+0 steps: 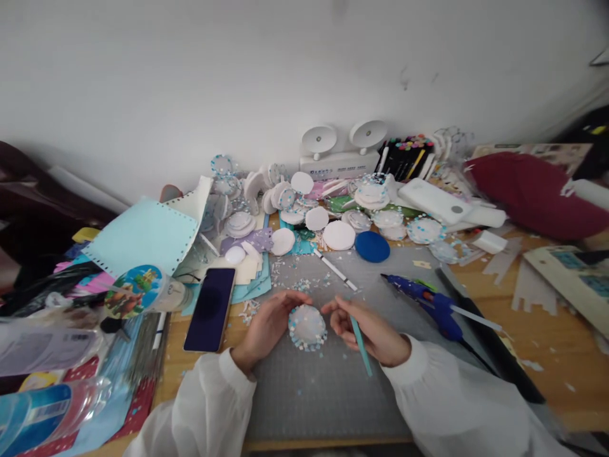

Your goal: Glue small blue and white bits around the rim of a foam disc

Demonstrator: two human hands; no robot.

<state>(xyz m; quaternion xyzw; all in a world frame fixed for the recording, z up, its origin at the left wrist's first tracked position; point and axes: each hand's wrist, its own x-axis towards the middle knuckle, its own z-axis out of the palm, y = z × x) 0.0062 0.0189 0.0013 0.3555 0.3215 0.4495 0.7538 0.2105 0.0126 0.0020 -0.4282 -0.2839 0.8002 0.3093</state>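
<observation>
A round white disc point(307, 327) edged with small blue and white pieces is over the grey mat point(304, 400). My left hand point(272, 324) is closed on its left edge, thumb and fingers at the rim. Right of the disc, my right hand point(364, 327) has curled fingers around a thin teal stick point(361, 346), which slants down past the palm. The right fingertips are near the disc, with a small gap between. Small blue and white bits lie scattered on the mat above the left hand.
A phone point(210, 310) and a patterned cup point(143, 292) stand left. A blue glue gun point(428, 304) lies right, beside a black bar point(490, 336). Behind are a white pen point(335, 270), a blue disc point(372, 246), many decorated discs and a marker box point(406, 158).
</observation>
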